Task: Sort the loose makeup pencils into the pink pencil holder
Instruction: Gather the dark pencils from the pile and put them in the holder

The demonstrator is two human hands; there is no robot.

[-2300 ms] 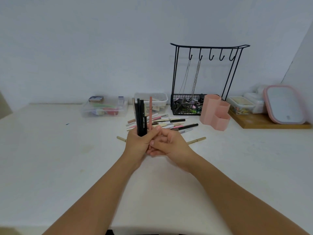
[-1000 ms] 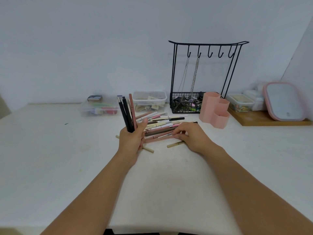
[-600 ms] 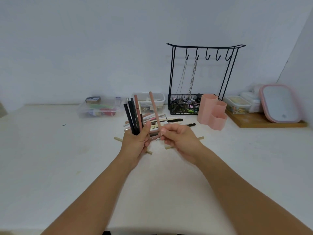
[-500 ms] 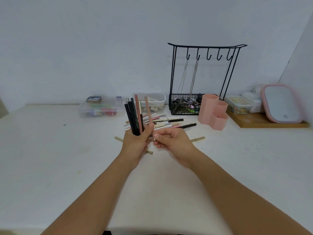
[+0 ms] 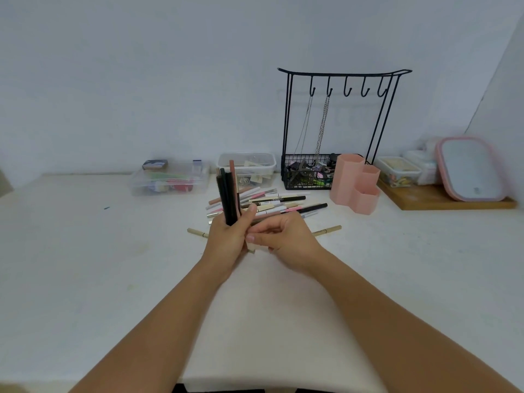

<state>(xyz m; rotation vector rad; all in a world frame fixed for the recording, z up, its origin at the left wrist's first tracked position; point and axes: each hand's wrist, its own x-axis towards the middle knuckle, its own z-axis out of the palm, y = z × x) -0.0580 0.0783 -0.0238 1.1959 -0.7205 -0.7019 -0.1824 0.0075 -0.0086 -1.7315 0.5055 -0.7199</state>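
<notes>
My left hand (image 5: pixel 225 243) is shut on a bundle of makeup pencils (image 5: pixel 228 194), black and pink ones, standing upright above the white table (image 5: pixel 85 265). My right hand (image 5: pixel 286 236) sits right beside it, fingers curled, its fingertips pinching the bundle's lower end. Behind the hands lies a pile of loose pencils (image 5: pixel 279 204). One beige pencil (image 5: pixel 327 230) lies to the right of my right hand, another beige pencil (image 5: pixel 197 232) to the left. The pink pencil holder (image 5: pixel 354 184), with three hexagonal cups, stands at the back right of the pile.
A black wire jewellery stand (image 5: pixel 340 123) with chains and a filled basket stands behind the holder. Two clear plastic boxes (image 5: pixel 170 180) (image 5: pixel 249 165) sit by the wall. A wooden board (image 5: pixel 442 198) at the right carries small boxes and a pink-framed mirror (image 5: pixel 470 168).
My right hand picked a pink pencil from the pile and brought it to the bundle in my left hand; that pencil now stands in the bundle, which is straighter and tighter.
</notes>
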